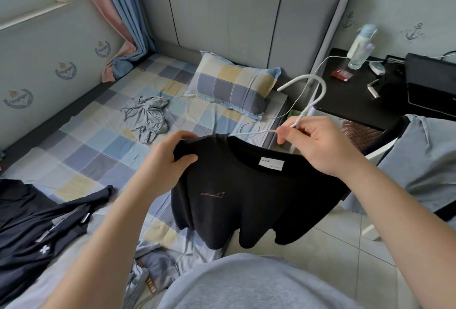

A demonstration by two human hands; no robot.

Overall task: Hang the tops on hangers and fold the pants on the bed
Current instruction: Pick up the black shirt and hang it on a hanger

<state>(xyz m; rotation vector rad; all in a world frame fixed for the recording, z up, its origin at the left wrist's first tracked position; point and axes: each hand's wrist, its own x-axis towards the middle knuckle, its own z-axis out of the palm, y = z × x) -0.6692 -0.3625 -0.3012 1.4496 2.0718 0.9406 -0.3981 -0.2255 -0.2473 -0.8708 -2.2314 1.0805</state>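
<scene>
Person's right hand (318, 145) pinches white hanger (322, 84) neck; its arm runs left (inside collar) toward left hand (170, 158) gripping black top (246, 197) shoulder.

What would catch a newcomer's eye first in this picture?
A black shirt hangs in the middle: the left hand grips its shoulder, the right hand holds the white hanger at its collar. Behind, a checked pillow lies on the bed by the headboard.
</scene>
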